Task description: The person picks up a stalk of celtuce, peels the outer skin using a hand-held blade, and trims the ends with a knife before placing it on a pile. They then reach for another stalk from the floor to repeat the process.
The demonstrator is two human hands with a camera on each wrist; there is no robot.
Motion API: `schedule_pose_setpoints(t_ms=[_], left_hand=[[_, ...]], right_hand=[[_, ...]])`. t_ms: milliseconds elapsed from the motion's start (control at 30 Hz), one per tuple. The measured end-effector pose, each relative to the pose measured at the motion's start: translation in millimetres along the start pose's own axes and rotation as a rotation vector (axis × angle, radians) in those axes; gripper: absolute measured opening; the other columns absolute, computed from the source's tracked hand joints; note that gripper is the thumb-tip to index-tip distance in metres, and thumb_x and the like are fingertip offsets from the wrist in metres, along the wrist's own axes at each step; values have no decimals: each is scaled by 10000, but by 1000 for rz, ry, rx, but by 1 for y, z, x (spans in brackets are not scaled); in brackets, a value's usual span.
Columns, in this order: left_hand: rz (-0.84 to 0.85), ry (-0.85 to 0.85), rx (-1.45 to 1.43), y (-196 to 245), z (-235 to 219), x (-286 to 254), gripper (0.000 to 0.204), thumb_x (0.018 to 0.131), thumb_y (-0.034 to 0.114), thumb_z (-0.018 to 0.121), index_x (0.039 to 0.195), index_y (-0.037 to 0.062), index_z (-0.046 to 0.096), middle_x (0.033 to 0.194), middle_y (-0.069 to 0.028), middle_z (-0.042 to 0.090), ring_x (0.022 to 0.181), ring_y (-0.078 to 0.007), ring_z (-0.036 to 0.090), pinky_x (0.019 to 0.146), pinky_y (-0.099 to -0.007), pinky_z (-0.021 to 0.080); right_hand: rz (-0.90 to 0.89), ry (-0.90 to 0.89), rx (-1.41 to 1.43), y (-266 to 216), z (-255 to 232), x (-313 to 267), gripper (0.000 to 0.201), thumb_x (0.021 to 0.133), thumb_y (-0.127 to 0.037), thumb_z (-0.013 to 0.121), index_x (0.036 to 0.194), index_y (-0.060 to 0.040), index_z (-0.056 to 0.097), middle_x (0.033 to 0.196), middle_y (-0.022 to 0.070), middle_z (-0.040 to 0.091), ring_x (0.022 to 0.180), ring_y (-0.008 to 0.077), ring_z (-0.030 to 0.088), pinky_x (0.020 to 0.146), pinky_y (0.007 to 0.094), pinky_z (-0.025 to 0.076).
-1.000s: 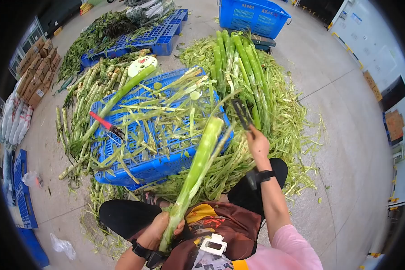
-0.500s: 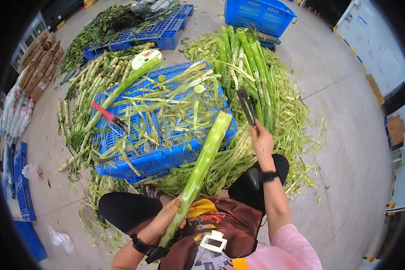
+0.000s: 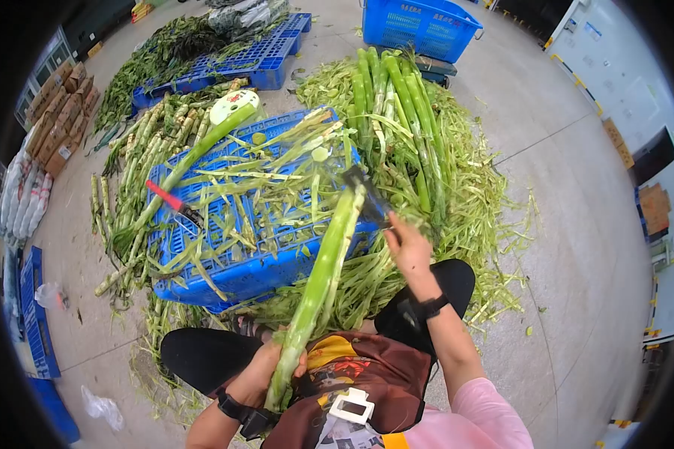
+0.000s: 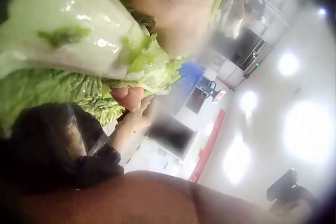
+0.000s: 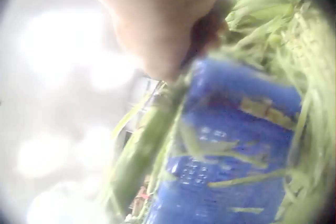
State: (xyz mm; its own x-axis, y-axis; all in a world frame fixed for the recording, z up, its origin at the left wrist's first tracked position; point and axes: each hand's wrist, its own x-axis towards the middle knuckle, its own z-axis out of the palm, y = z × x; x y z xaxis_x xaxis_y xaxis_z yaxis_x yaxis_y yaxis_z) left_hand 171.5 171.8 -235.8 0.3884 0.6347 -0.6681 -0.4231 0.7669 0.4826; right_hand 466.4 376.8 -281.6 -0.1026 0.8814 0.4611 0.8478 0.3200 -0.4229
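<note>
Head view shows that my right hand (image 3: 410,247), clamped on the peeler (image 3: 368,196), has come back left to the far tip of the stalk (image 3: 320,284), whose near base my left hand (image 3: 266,368) grips, so another peeling stroke can begin.

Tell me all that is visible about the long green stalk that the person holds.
The stalk is long, thick and pale green, smooth and shiny where it looks peeled, lighter toward its far end. It slants up from the person's lap toward the blue crate, with its far end over the crate's edge. The left hand grips its lower end. The right hand holds a dark peeler against its upper end. Loose green strips lie under and around it.
</note>
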Motion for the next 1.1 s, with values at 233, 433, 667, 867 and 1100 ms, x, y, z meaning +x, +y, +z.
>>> schedule_pose_setpoints(t_ms=[233, 433, 667, 867, 1100], left_hand=[[-41, -15, 88, 1, -13, -3, 344, 994, 369, 352, 1055, 60, 490, 698, -86, 558, 552, -203, 547, 516, -295, 446], [24, -59, 74, -3, -16, -7, 410, 1004, 417, 336, 1062, 40, 486, 724, -100, 546, 588, -222, 572, 556, -304, 462], [-33, -129, -82, -7, -17, 2, 638, 924, 603, 359, 1112, 8, 495, 823, -102, 541, 646, -274, 610, 565, -350, 487], [7, -237, -52, -15, -25, 10, 578, 927, 553, 422, 1125, 14, 486, 769, -104, 526, 584, -247, 556, 524, -331, 460], [30, -180, -59, -18, -14, 6, 640, 898, 629, 382, 1129, 41, 486, 748, -105, 517, 567, -230, 536, 523, -309, 452]], right_hand=[[-364, -255, -81, -65, -17, -44, 494, 802, -270, 675, 1279, -215, 556, 701, 54, 542, 564, 230, 578, 498, 337, 482], [301, 61, 74, 29, 3, -2, 392, 863, -256, 608, 1240, -149, 588, 751, 132, 599, 654, 327, 598, 610, 416, 486], [-435, -348, 142, -76, -42, -90, 436, 772, -236, 687, 1201, -225, 613, 676, 32, 497, 533, 195, 547, 442, 339, 451], [-301, -415, -45, -42, -10, -45, 379, 804, -262, 638, 1182, -246, 610, 737, 91, 570, 631, 287, 603, 519, 386, 476], [66, -27, 33, 7, -15, -12, 361, 855, -292, 618, 1208, -219, 593, 772, 102, 604, 656, 303, 613, 547, 409, 485]])
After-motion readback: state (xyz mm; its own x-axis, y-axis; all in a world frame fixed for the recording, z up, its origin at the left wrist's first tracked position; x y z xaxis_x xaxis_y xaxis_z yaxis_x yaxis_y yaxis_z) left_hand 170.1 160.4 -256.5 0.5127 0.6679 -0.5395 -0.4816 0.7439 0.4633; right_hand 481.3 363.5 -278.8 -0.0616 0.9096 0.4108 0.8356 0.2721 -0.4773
